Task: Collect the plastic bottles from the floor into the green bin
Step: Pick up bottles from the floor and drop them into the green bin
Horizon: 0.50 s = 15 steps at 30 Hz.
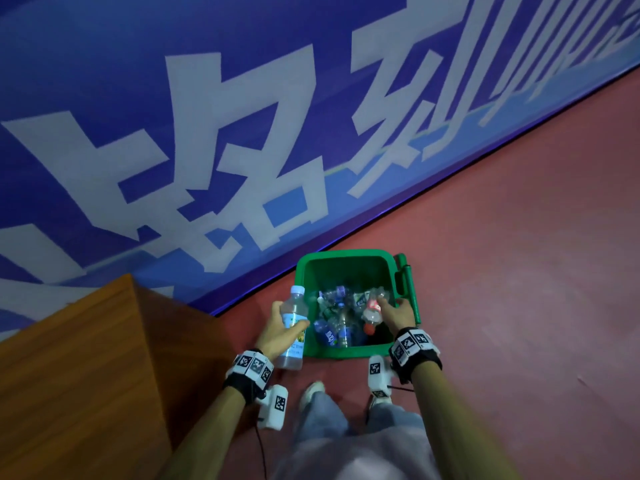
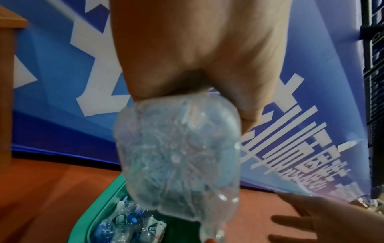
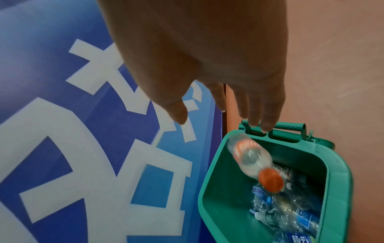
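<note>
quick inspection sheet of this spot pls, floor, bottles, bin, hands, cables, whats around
surface: red floor, no loose bottles seen on it
job's things: green bin part full of bottles; red-capped bottle in mid-air over the bin; clear bottle held beside the bin
clutter: nothing seen
grippers: left hand grips the clear bottle; right hand spread, empty, above the bin
cables: thin black cable hangs from the left wrist
surroundings: blue banner; wooden furniture

Below me a red floor (image 1: 502, 271), green bin (image 1: 346, 351) standing on it near the blue banner wall (image 1: 173, 133), crushed bottles (image 1: 334, 327) heaped inside, wooden cabinet (image 1: 86, 341) at my left, my shoes (image 1: 311, 389) just behind the bin
</note>
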{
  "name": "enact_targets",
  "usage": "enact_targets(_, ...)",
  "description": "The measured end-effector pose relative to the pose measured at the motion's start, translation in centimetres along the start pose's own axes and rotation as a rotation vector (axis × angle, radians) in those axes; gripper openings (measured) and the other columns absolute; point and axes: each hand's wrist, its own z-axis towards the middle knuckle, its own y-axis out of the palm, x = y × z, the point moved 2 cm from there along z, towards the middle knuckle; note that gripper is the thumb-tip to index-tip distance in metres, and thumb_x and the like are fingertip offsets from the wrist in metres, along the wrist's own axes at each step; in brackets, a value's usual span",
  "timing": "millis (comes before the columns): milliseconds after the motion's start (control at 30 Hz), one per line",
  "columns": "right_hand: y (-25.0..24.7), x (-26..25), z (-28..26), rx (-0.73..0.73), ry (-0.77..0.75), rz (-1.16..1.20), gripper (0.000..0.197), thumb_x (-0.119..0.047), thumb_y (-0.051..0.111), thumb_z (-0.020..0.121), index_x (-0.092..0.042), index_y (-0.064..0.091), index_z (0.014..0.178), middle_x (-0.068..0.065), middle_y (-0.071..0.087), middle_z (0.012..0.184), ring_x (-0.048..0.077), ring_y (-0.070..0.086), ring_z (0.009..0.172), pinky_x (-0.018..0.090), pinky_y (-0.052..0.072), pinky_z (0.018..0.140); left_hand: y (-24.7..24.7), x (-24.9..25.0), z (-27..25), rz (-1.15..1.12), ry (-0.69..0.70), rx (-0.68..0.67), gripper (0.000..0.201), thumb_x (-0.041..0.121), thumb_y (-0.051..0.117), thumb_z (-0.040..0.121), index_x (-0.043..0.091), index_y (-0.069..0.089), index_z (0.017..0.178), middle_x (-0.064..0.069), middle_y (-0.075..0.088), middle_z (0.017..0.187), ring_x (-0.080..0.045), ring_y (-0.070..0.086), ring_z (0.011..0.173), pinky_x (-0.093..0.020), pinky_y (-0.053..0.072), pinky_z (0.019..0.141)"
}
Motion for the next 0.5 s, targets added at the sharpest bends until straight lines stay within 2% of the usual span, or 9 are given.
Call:
enact_targets(67, 0.1, -0.9, 1.0, 0.020, -0.020, -0.022, 0.052, -0.032, 0.067, 0.096, 0.000, 0.054, 0.135, 0.019, 0.062, 0.132, 0.037, 0.059, 0.122, 0.041, 0.045, 0.105, 0.2, 0.6, 1.6, 0.023, -0.010, -0.042, 0.058, 0.053, 0.070, 0.065, 0.031, 0.042, 0.111, -0.003, 0.071, 0.093, -0.025, 0.072, 0.084, -0.048, 0.057, 0.086)
enact_targets(167, -0.5, -1.0, 4.2, 0.042, -0.041, -0.009, 0.049, -0.042, 0.069, 0.089, -0.006, 0.064, 0.122, 0.018, 0.071, 0.114, 0.036, 0.068, 0.102, 0.049, 0.056, 0.094, 0.9, 1.5, 4.8, 0.108, -0.043, -0.135, 0.061, 0.048, 0.062, 0.071, 0.021, 0.042, 0.122, 0.000, 0.068, 0.098, -0.023, 0.069, 0.090, -0.042, 0.055, 0.089)
enact_targets(200, -0.9, -0.6, 5.5, 0.067, -0.043, 0.001, 0.048, -0.044, 0.070, 0.086, -0.007, 0.067, 0.117, 0.016, 0.072, 0.106, 0.034, 0.069, 0.093, 0.049, 0.057, 0.090, 1.3, 2.0, 5.9, 0.148, -0.033, -0.156, 0.063, 0.049, 0.064, 0.070, 0.020, 0.042, 0.122, -0.001, 0.068, 0.101, -0.023, 0.069, 0.092, -0.041, 0.055, 0.088)
enact_targets(267, -2.5, -2.2, 4.2, 0.121, -0.040, 0.010, 0.046, -0.041, 0.070, 0.085, -0.004, 0.070, 0.111, 0.014, 0.071, 0.092, 0.028, 0.067, 0.084, 0.048, 0.058, 0.087, 2.3, 2.2, 8.7, 0.203, -0.020, -0.197, 0.066, 0.047, 0.079, 0.071, 0.018, 0.044, 0.118, -0.006, 0.069, 0.108, -0.025, 0.070, 0.096, -0.040, 0.058, 0.084)
enact_targets(333, -4.4, -3.8, 2.3, 0.160, -0.049, 0.004, 0.032, -0.030, 0.068, 0.094, -0.001, 0.069, 0.108, 0.011, 0.067, 0.093, 0.024, 0.065, 0.086, 0.037, 0.056, 0.084, 3.7, 2.5, 11.5, 0.287, -0.024, -0.231, 0.071, 0.045, 0.088, 0.069, 0.011, 0.047, 0.116, -0.012, 0.068, 0.112, -0.028, 0.069, 0.097, -0.038, 0.059, 0.081)
enact_targets(367, -5.2, -4.1, 1.7, 0.186, -0.060, 0.013, 0.026, -0.025, 0.064, 0.098, -0.003, 0.068, 0.110, 0.009, 0.065, 0.094, 0.022, 0.063, 0.083, 0.028, 0.053, 0.077, 4.5, 2.7, 13.0, 0.349, -0.026, -0.244, 0.078, 0.050, 0.090, 0.066, 0.008, 0.049, 0.117, -0.013, 0.067, 0.113, -0.028, 0.069, 0.099, -0.039, 0.058, 0.084)
enact_targets(433, -6.9, -3.7, 0.5, 0.240, -0.072, 0.065, 0.020, -0.023, 0.060, 0.101, -0.007, 0.065, 0.111, 0.006, 0.064, 0.094, 0.011, 0.060, 0.069, 0.014, 0.047, 0.054, 6.3, 2.9, 15.3, 0.437, -0.012, -0.269, 0.093, 0.060, 0.089, 0.060, 0.004, 0.048, 0.122, -0.013, 0.065, 0.118, -0.029, 0.067, 0.103, -0.039, 0.056, 0.090)
enact_targets(467, -7.5, -3.2, -0.2, 0.267, -0.083, 0.091, 0.018, -0.024, 0.059, 0.102, -0.008, 0.064, 0.110, 0.005, 0.064, 0.091, 0.006, 0.058, 0.066, 0.010, 0.042, 0.045, 7.2, 3.0, 16.2, 0.471, -0.005, -0.274, 0.101, 0.064, 0.088, 0.060, 0.002, 0.045, 0.128, -0.015, 0.062, 0.124, -0.031, 0.065, 0.109, -0.040, 0.055, 0.094)
enact_targets(500, -8.1, -2.6, -0.8, 0.294, -0.095, 0.101, 0.017, -0.025, 0.058, 0.103, -0.009, 0.063, 0.109, 0.004, 0.064, 0.090, 0.004, 0.057, 0.067, 0.009, 0.041, 0.042, 8.1, 3.4, 16.5, 0.513, -0.012, -0.285, 0.110, 0.067, 0.086, 0.062, 0.000, 0.041, 0.136, -0.018, 0.057, 0.134, -0.033, 0.061, 0.118, -0.040, 0.051, 0.101)
